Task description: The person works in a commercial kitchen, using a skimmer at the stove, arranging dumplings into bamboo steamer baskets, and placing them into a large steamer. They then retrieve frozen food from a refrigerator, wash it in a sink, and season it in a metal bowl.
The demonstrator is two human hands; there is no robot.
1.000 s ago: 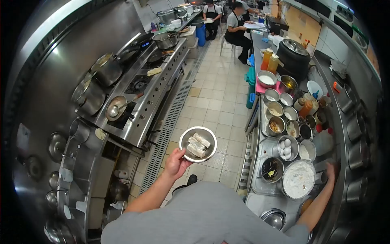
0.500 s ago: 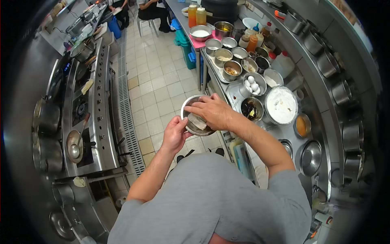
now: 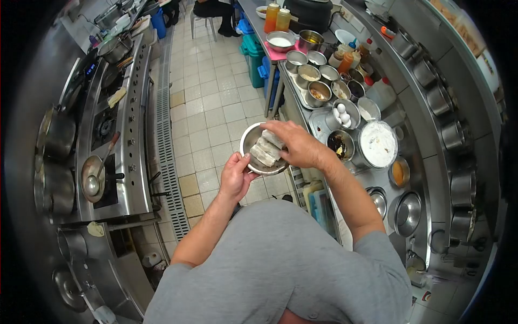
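My left hand (image 3: 236, 175) grips the near-left rim of a small metal bowl (image 3: 246, 139), thumb on the edge and fingers beneath. Inside the bowl lie a few pale, greyish-white slabs (image 3: 264, 153) of food, side by side; they look like fish pieces, but I cannot be sure. From the right, my right hand (image 3: 303, 144) reaches over the rim, its fingers and thumb curled around the upper slab (image 3: 273, 138). Part of that slab is hidden under the fingers. The bowl is held in the air above the tiled floor.
On the right counter stand a bowl of eggs (image 3: 343, 116), a large tub of white powder (image 3: 379, 143), several ingredient bowls and sauce bottles (image 3: 277, 19). A stove (image 3: 135, 119) runs along the left, with a ladle in a wok (image 3: 93, 181). A seated person (image 3: 214, 9) is at the far end.
More of the pale slabs show in the bowl, as my right hand has shifted right and uncovered them. My left hand still holds the rim. The camera view has shifted slightly.
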